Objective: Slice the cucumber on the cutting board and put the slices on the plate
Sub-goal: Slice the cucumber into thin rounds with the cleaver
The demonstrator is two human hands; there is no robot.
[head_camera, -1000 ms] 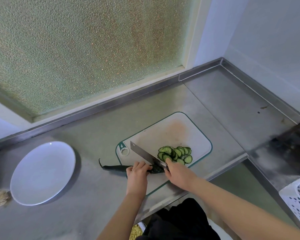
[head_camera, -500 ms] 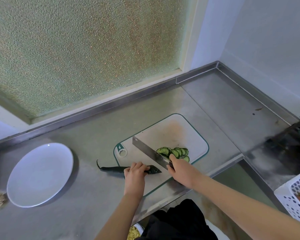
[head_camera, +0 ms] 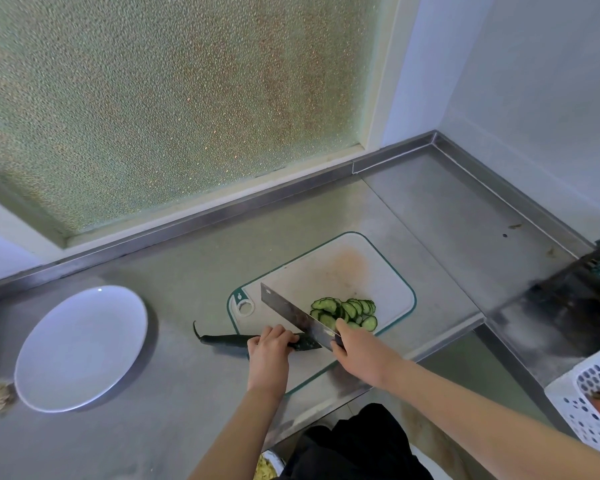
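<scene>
The left hand (head_camera: 269, 351) curls over the cucumber (head_camera: 222, 340) and holds it down on the cutting board (head_camera: 343, 268) so it cannot roll. The right hand (head_camera: 361, 355) grips the knife (head_camera: 291, 315) at the cut end, beside the slices (head_camera: 347, 311); the plate (head_camera: 80, 348) sits far left, no slices yet

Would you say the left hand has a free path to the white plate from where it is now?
Probably yes, once it lets go: the left hand grips the cucumber, and past the cucumber's stem end only bare counter lies before the plate on its left.
</scene>
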